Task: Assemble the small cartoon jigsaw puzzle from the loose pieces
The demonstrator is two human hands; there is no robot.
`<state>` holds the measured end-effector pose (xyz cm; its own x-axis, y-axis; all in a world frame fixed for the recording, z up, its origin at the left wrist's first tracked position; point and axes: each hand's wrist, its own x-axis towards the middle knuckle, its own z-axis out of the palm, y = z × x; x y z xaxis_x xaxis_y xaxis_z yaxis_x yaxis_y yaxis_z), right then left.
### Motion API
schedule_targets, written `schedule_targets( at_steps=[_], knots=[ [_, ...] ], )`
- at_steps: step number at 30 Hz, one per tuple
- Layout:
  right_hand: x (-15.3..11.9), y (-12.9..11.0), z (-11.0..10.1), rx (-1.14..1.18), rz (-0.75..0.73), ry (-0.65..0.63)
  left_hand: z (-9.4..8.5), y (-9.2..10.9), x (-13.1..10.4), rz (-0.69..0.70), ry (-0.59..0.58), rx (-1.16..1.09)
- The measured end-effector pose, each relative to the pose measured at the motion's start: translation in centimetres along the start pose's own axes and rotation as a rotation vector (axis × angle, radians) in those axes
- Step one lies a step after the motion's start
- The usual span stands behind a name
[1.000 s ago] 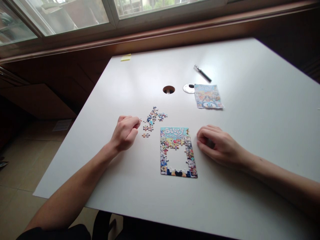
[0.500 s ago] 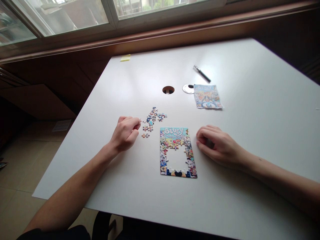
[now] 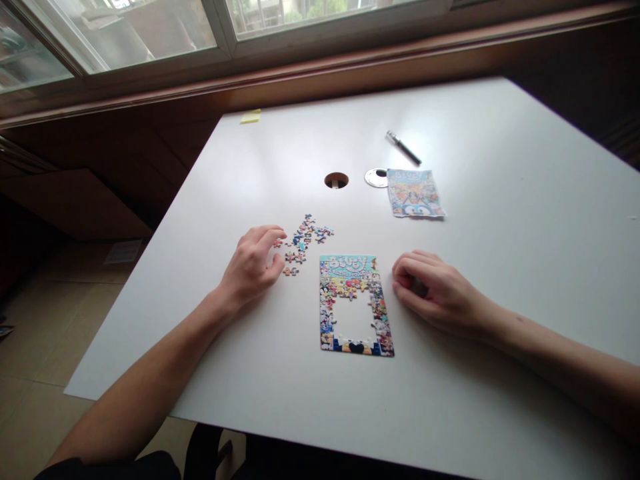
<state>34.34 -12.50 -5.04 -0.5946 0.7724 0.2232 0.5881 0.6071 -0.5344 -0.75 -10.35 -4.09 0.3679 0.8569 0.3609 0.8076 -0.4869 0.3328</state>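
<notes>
A jigsaw puzzle (image 3: 350,267) lies on the white table, its border and top joined and its middle a bare gap. Left of it and farther back is a loose cluster of puzzle pieces (image 3: 303,239). My left hand (image 3: 255,262) is at the left side of these pieces, thumb and fingers apart, with nothing seen held; a piece shows beside its fingertips. To the right of the puzzle, my right hand (image 3: 431,287) rests on the table with its fingers curled in and nothing visible in them.
A printed picture sheet (image 3: 416,193) overlaps a round metal cover (image 3: 375,177) at the back. Behind it lies a black pen (image 3: 404,148). The table (image 3: 280,400) has a round hole (image 3: 337,181) and a yellow sticky note (image 3: 251,117) at its far edge.
My left hand has opened, its thumb and fingers spreading apart, and a piece now shows by its fingertips. My right hand and the puzzle are unmoved.
</notes>
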Motion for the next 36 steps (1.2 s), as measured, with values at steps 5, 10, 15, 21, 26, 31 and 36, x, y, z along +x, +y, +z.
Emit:
schedule_targets(
  at_steps=[5, 10, 15, 21, 26, 31, 36],
  knots=[
    [-0.05, 0.05, 0.01, 0.0, -0.002, 0.003, -0.04, -0.05, -0.12, -0.081, -0.001, 0.042],
    [0.06, -0.05, -0.05, 0.004, -0.002, 0.011, -0.05, 0.12, -0.14, -0.03, -0.009, 0.028],
    [0.08, -0.1, -0.01, 0.008, -0.003, 0.01, 0.07, 0.25, -0.15, 0.034, -0.044, -0.008],
    [-0.05, 0.15, 0.08, 0.002, -0.016, 0.001, -0.05, 0.46, -0.31, 0.099, -0.083, -0.022],
    [-0.09, 0.18, 0.15, 0.003, -0.016, 0.005, 0.01, 0.82, -0.41, 0.146, -0.135, -0.012],
    [-0.07, 0.06, 0.08, 0.001, -0.014, 0.002, 0.14, 0.38, -0.35, 0.14, -0.241, 0.05],
    [0.11, -0.16, -0.03, 0.0, -0.011, 0.002, 0.3, 0.53, -0.41, 0.162, -0.269, 0.101]
  ],
)
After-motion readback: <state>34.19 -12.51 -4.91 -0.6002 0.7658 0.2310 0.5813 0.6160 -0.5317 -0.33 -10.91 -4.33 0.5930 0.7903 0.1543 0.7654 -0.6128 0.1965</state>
